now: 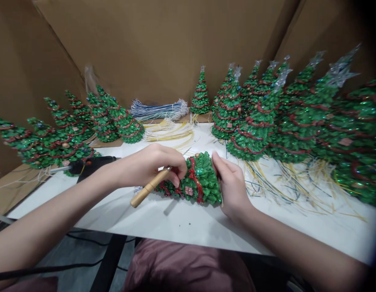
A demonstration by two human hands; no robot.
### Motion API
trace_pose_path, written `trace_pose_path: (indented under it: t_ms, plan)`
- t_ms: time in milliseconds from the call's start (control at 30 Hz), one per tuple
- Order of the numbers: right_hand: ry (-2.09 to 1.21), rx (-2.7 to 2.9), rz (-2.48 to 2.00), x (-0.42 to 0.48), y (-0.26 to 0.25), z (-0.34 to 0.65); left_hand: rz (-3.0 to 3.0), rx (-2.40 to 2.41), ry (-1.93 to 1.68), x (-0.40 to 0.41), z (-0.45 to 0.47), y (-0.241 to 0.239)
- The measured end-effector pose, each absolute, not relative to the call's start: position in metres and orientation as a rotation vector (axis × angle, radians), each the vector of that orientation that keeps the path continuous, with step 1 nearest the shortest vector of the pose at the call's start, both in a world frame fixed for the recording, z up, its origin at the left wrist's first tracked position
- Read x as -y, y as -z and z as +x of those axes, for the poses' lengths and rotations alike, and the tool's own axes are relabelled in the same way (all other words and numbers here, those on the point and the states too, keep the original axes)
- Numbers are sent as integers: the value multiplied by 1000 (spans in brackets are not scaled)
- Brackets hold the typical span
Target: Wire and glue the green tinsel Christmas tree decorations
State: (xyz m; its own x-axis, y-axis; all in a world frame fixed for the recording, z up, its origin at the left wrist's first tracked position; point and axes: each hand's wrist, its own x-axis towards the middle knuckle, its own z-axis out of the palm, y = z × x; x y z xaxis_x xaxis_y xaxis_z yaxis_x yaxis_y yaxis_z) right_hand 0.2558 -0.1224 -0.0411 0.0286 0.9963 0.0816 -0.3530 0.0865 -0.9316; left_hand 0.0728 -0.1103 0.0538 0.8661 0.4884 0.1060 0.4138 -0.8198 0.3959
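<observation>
A green Christmas tree figurine (206, 184) with red garland lies on its side on the white table, its wide base toward the right. My right hand (233, 184) grips it at that base. Over the narrower end is my left hand (154, 164), closed around an awl (148, 188) with a wooden handle. The awl's thin metal point sticks out past my knuckles, up and to the right. My left fingertips rest at or just above the tree's surface; contact there is hard to make out.
Decorated trees stand at the left (127, 121) and right (257, 125), the right ones mostly topped with clear stars. Bundled wires (159, 109) lie at the back; loose yellow wires (276, 186) spread at right. A black glue gun (93, 164) lies behind my left forearm. Cardboard (175, 52) walls the back.
</observation>
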Motion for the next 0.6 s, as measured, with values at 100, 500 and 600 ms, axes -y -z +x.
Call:
trace_pose_path:
  t_ms: [100,500,600]
  plan:
    - [-1285,961,-892,122,40,256,2709,-663,-358,111,71,-51]
    - [-1280,958,-880,124,40,256,2603,-567,-730,114,68,-30]
    - [-1271,968,-888,124,39,256,2584,-564,-728,114,69,-29]
